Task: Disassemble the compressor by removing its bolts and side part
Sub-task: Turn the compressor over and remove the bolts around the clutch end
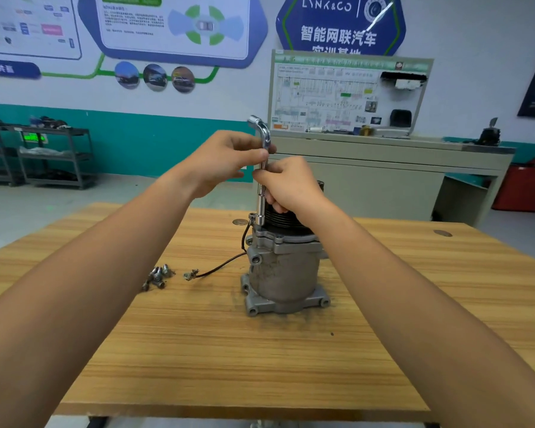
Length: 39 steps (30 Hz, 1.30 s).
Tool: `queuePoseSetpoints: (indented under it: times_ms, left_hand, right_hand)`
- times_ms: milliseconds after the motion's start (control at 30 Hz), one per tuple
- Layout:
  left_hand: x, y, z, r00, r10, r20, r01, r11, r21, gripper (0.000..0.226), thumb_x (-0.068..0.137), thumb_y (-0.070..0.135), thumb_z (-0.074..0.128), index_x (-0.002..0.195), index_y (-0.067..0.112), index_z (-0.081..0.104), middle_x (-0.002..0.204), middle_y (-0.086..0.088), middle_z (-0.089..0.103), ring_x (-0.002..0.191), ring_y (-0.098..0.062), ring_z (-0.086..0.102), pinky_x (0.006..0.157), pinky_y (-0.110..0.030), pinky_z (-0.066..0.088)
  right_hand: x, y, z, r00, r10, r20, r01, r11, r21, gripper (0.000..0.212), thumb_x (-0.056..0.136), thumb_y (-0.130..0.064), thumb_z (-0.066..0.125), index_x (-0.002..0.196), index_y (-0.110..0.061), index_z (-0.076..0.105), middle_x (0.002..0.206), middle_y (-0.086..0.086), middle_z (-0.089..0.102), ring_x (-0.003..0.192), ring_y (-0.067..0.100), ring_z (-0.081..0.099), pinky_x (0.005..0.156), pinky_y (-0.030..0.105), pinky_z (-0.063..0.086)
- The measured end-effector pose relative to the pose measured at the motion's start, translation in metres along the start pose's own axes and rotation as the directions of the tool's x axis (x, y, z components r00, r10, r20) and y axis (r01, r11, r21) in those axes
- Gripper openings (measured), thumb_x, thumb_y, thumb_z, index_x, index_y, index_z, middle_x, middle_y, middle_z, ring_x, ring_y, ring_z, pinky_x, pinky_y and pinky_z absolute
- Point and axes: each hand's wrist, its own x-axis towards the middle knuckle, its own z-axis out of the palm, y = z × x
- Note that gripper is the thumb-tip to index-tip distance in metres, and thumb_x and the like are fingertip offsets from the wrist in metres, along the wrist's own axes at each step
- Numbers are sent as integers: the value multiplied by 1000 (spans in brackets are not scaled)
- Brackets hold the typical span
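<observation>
A grey metal compressor (283,273) stands upright on the wooden table (229,350), its black ribbed pulley on top, partly hidden by my right hand. A chrome L-shaped socket wrench (262,193) stands vertical with its lower end on the compressor's upper flange at the left. My left hand (226,160) pinches the wrench near its upper bend. My right hand (286,185) grips the shaft lower down, just above the pulley. Several removed bolts (156,277) lie in a small pile on the table to the left. A black wire with a connector (212,270) trails from the compressor's left side.
Behind the table stands a grey training bench (383,168) with a wiring diagram board (346,94). Dark metal shelves (44,156) line the teal wall at the left. A red container (522,186) sits on the floor at the right.
</observation>
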Motion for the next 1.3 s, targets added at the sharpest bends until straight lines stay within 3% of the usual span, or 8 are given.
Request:
queuePoseSetpoints:
  times_ms: [200,400,633,833,933,1133,1200,1300]
  left_hand:
    - [0,-4,2,986,-52,-158,41,997,-70,10,85,18,67,79,22,60,85,4,63,87,-12,56,82,-33,43]
    - [-1,-4,-10,986,-116,118,122,991,-46,18,96,15,50,98,24,65,100,11,67,98,-1,58,83,-35,45]
    - [5,1,-1,995,-60,-74,63,997,40,6,82,20,70,83,15,67,90,4,69,81,0,62,70,-18,48]
    - [1,4,-11,985,-104,137,100,994,40,12,92,24,57,95,32,66,107,14,64,105,-1,54,86,-32,43]
    - [1,5,-9,994,-71,78,68,997,46,11,90,21,59,91,27,68,108,7,68,106,-8,58,87,-33,43]
    - [6,4,1,995,-26,-93,32,998,56,15,81,22,71,74,13,60,81,-3,63,71,-1,57,54,-8,41]
    - [5,3,0,998,-34,-53,38,997,72,11,86,26,65,81,17,62,85,0,63,73,3,57,62,-11,43]
    - [2,3,-4,997,-61,44,60,998,15,12,93,26,55,96,26,66,108,-1,67,105,-11,57,89,-35,42]
  right_hand:
    - [2,2,11,971,-126,-201,119,992,-44,16,86,-26,61,80,-12,64,64,2,54,68,19,50,59,36,45]
    - [2,2,11,978,-174,-116,166,983,-73,23,93,-21,51,94,-6,69,57,-4,47,55,13,43,53,30,38]
    - [1,7,9,981,-173,-90,149,962,-231,38,85,-29,63,52,-19,47,51,-4,47,49,12,46,48,25,34]
    - [1,2,6,991,-133,14,132,960,-247,30,92,-22,49,63,-15,52,57,3,53,45,15,50,48,24,39]
    - [0,0,6,997,-68,39,75,978,-193,27,94,-27,43,81,-8,58,58,6,58,41,15,52,46,25,40]
    - [2,-2,4,966,-232,-113,173,908,-381,30,91,-36,53,69,-15,52,72,9,59,75,28,61,58,32,47]
    - [2,-3,3,979,-196,-52,166,922,-351,27,93,-31,50,76,-12,56,75,12,64,72,29,63,67,37,53]
    - [3,-7,0,995,-94,20,96,962,-255,22,96,-24,45,83,-9,56,58,5,58,42,14,58,45,23,45]
